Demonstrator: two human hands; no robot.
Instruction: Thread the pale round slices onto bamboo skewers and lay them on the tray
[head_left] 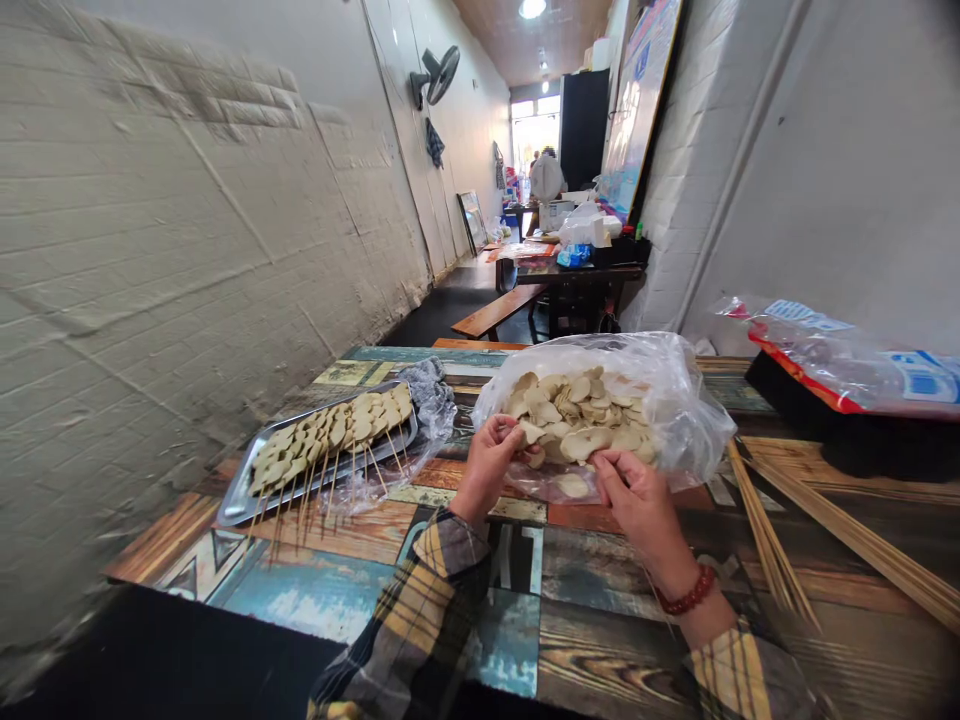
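A clear plastic bag lies open on the table, heaped with thin pale beige slices of food. At its front edge my left hand is closed, pinching one slice between thumb and fingers. My right hand is also closed, its fingertips on the end of a larger slice. Below the right wrist shows a bit of thin stick; whether that hand holds it I cannot tell. To the left, a metal tray carries rows of skewered slices, their sticks pointing toward me.
Loose bamboo skewers lie on the table at the right. Behind them a black container bears a printed plastic package. Crumpled plastic sits by the tray. A bench and a cluttered table stand farther back.
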